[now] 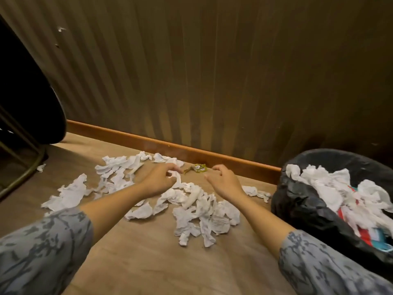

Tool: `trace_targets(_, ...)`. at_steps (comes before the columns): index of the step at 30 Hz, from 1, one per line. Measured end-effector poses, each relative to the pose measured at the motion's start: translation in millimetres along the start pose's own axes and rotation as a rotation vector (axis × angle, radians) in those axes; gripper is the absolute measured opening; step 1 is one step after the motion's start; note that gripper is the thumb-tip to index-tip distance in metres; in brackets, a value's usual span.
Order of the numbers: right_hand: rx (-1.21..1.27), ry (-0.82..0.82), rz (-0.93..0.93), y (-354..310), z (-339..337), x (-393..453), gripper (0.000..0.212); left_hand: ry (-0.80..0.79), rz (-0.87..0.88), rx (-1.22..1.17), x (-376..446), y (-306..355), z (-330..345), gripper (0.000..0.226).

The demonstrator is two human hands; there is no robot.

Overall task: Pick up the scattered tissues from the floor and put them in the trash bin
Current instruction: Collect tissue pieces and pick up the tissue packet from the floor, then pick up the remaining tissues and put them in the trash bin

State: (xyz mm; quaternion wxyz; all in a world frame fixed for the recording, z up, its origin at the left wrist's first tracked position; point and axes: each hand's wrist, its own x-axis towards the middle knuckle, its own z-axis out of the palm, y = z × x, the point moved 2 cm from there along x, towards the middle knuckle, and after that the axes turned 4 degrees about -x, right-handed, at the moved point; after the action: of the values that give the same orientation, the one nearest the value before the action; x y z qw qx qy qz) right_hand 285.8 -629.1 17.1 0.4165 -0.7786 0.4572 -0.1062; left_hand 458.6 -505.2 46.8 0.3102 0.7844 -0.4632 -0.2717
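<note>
Several crumpled white tissues (197,207) lie scattered on the wooden floor in front of the wall. My left hand (161,179) is over the pile and pinches a white tissue (177,177) that hangs from its fingers. My right hand (223,182) hovers above the tissues with its fingers loosely curled and holds nothing. The trash bin (302,205), lined with a black bag, stands at the right and has white tissues and some coloured packaging inside.
A small yellow-green wrapper (197,168) lies by the orange baseboard (148,141) between my hands. A dark chair with a metal frame (25,167) stands at the left. One small tissue scrap (41,167) lies near the chair leg.
</note>
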Motion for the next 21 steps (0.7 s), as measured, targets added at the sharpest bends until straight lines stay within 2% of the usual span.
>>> trace_targets(3, -0.276, -0.169, 0.147, 43.4, 43.8, 15.5, 0.091, -0.015, -0.080, 0.024, 8.1, -72.8, 10.9, 0.025)
trace_targets(5, -0.310, -0.269, 0.274, 77.7, 68.1, 21.4, 0.116, -0.004, -0.122, 0.067, 18.0, -116.6, 29.4, 0.028)
trace_targets(7, -0.227, -0.205, 0.389, 104.9, 88.4, 20.7, 0.131, 0.080, -0.242, 0.141, 26.5, -154.0, 54.1, 0.041)
trace_targets(8, -0.196, -0.139, 0.412, 115.4, 98.6, 20.1, 0.132, 0.119, -0.347, 0.203, 27.1, -167.3, 66.3, 0.058)
trace_targets(10, -0.252, -0.057, 0.359, 128.2, 119.3, 14.3, 0.131, 0.150, -0.531, 0.263, 26.4, -179.7, 87.4, 0.095)
trace_targets(11, -0.325, -0.043, 0.295, 128.1, 128.4, 8.3, 0.132, 0.156, -0.558, 0.239, 27.5, -180.7, 95.2, 0.107)
trace_targets(13, -0.481, -0.007, 0.143, 125.8, 150.9, -1.1, 0.129, 0.162, -0.443, 0.168, 38.4, -179.6, 109.7, 0.116)
trace_targets(16, -0.564, 0.085, -0.051, 126.3, 181.3, -9.4, 0.116, 0.091, -0.114, 0.033, 69.7, -173.8, 133.3, 0.109)
trace_targets(19, -0.520, 0.224, -0.208, 133.2, 191.8, -8.0, 0.070, 0.019, 0.143, -0.017, 94.0, -164.8, 153.9, 0.093)
trace_targets(21, -0.381, 0.293, -0.246, 141.9, 189.4, -8.6, 0.047, 0.037, 0.272, -0.013, 101.2, -166.3, 163.1, 0.066)
